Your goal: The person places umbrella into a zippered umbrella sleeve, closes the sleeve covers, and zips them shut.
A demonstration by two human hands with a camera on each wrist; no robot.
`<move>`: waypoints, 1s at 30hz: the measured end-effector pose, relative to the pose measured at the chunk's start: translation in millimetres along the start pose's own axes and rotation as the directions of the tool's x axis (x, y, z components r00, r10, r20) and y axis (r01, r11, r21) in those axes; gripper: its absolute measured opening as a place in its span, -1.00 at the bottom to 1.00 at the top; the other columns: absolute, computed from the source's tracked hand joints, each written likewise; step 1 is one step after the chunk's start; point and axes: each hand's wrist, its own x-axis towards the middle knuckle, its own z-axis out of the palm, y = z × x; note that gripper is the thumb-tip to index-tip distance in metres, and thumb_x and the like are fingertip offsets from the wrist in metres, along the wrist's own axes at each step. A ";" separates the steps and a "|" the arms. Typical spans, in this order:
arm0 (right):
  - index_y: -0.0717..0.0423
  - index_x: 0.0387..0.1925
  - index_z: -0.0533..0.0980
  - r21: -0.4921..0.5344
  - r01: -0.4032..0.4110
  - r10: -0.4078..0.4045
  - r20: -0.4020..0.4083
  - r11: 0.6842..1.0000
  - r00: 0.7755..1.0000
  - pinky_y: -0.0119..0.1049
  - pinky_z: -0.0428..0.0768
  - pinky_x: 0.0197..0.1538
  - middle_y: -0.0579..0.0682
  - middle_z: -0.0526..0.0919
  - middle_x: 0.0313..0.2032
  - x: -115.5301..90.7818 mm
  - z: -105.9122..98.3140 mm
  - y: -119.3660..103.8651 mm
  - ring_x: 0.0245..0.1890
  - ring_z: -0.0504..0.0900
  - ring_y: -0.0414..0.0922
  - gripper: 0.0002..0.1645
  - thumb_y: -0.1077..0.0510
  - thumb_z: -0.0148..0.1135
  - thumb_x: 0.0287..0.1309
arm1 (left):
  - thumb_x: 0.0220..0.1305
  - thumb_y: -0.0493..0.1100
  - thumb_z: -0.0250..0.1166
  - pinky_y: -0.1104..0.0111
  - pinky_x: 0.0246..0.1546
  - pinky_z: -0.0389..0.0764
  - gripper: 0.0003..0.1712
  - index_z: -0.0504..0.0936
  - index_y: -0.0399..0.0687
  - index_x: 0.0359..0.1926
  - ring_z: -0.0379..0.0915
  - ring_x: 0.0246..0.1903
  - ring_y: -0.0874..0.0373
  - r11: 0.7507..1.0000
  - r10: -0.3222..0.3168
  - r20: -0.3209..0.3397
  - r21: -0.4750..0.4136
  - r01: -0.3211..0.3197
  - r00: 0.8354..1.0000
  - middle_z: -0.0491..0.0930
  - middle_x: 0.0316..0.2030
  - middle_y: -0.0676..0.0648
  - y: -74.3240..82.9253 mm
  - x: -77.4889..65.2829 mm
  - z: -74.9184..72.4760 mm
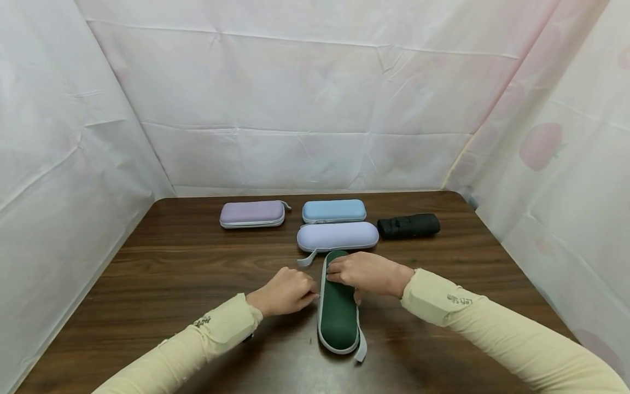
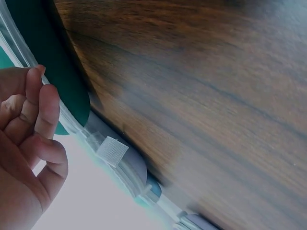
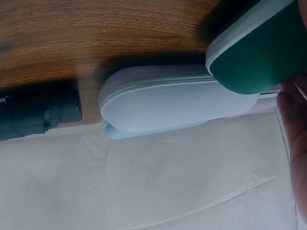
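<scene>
A green zippered case (image 1: 339, 323) with a pale grey edge lies lengthwise on the table, a grey strap (image 1: 361, 347) sticking out at its near right. My right hand (image 1: 366, 272) grips it from the right, fingers across the top and thumb down at the side. At the left edge, my left hand (image 1: 287, 291) is curled with its fingertips pinching the zipper pull at the seam. The left wrist view has those fingertips (image 2: 38, 72) right on the pale zipper band; the pull itself is mostly hidden. In the right wrist view, the green case (image 3: 264, 52) shows its rounded far end.
Just beyond the green case lies a lavender case (image 1: 337, 236) with a grey strap, and behind that a light blue case (image 1: 334, 210). A purple case (image 1: 252, 213) sits at the back left, a black rolled pouch (image 1: 409, 225) at the right. White sheets (image 1: 305, 98) enclose the wooden table (image 1: 187, 273).
</scene>
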 end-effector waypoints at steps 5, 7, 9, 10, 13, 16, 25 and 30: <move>0.01 0.10 0.56 0.045 -0.024 0.025 -0.018 0.999 1.000 -0.36 0.51 -0.04 -0.12 0.56 -0.02 -1.6 1.6 1.0 -0.05 0.52 -0.20 -0.13 -0.21 0.55 -0.36 | 0.20 -0.16 0.31 0.43 -0.68 0.33 -0.82 0.62 0.09 -0.55 0.37 -0.65 0.33 1.000 -0.004 0.006 -0.005 0.004 1.000 0.47 -0.65 0.18 -1.5 -2.4 0.8; 0.01 0.09 0.56 0.057 -0.031 0.032 -0.028 0.998 0.999 -0.36 0.51 -0.06 -0.12 0.57 -0.03 -2.5 2.5 1.5 -0.07 0.52 -0.19 -0.12 -0.24 0.53 -0.37 | 0.20 -0.16 0.31 0.42 -0.68 0.34 -0.83 0.63 0.09 -0.53 0.41 -0.63 0.31 1.000 -0.004 0.011 -0.007 0.004 1.000 0.49 -0.64 0.18 -2.0 -3.3 1.0; 0.00 0.09 0.56 0.060 -0.035 0.037 -0.034 0.998 0.999 -0.36 0.52 -0.07 -0.12 0.57 -0.04 -3.3 2.9 1.7 -0.09 0.52 -0.19 -0.12 -0.26 0.53 -0.36 | 0.20 -0.16 0.31 0.42 -0.67 0.36 -0.84 0.64 0.09 -0.53 0.44 -0.62 0.30 1.000 -0.003 0.011 -0.007 0.003 1.000 0.50 -0.63 0.18 -2.5 -3.8 1.2; 0.00 0.08 0.56 0.064 -0.037 0.039 -0.036 0.997 0.999 -0.36 0.52 -0.08 -0.11 0.57 -0.05 -3.3 3.0 1.7 -0.09 0.52 -0.19 -0.13 -0.26 0.52 -0.36 | 0.20 -0.16 0.31 0.42 -0.66 0.36 -0.84 0.64 0.09 -0.53 0.43 -0.62 0.31 1.000 -0.003 0.011 -0.007 0.004 1.000 0.50 -0.62 0.18 -2.6 -4.0 1.2; 0.00 0.04 0.59 0.069 -0.049 0.051 -0.035 0.996 0.998 -0.37 0.52 -0.11 -0.11 0.59 -0.10 -3.1 2.9 1.4 -0.13 0.53 -0.20 -0.16 -0.30 0.49 -0.35 | 0.19 -0.15 0.31 0.42 -0.67 0.34 -0.83 0.63 0.10 -0.54 0.38 -0.64 0.33 1.000 -0.005 0.012 0.000 0.005 1.000 0.49 -0.63 0.19 -3.1 -4.2 1.1; 0.00 -0.01 0.61 0.050 -0.062 0.063 -0.019 0.997 0.998 -0.38 0.53 -0.17 -0.11 0.59 -0.17 -2.4 2.0 0.4 -0.20 0.53 -0.20 -0.20 -0.36 0.42 -0.30 | 0.18 -0.15 0.32 0.42 -0.69 0.32 -0.81 0.61 0.10 -0.56 0.34 -0.66 0.34 1.000 -0.008 0.015 0.010 0.008 1.000 0.47 -0.64 0.19 -3.9 -4.6 1.1; 0.00 -0.16 0.65 -0.027 -0.090 0.090 -0.003 0.996 0.996 -0.38 0.51 -0.29 -0.10 0.57 -0.31 -3.0 1.5 -2.5 -0.33 0.54 -0.20 -0.28 -0.44 0.30 -0.21 | 0.18 -0.15 0.32 0.39 -0.69 0.36 -0.79 0.59 0.10 -0.58 0.43 -0.63 0.30 1.000 -0.012 0.001 0.027 0.012 1.000 0.50 -0.63 0.18 -7.0 -6.2 0.5; 0.01 -0.19 0.65 -0.045 -0.106 0.106 -0.004 0.993 0.994 -0.38 0.50 -0.34 -0.09 0.58 -0.32 -3.7 2.6 -3.5 -0.36 0.54 -0.19 -0.27 -0.46 0.27 -0.20 | 0.16 -0.16 0.33 0.38 -0.70 0.35 -0.78 0.57 0.09 -0.60 0.43 -0.64 0.28 0.999 -0.002 -0.019 0.039 0.003 1.000 0.49 -0.65 0.17 -9.5 -7.8 0.2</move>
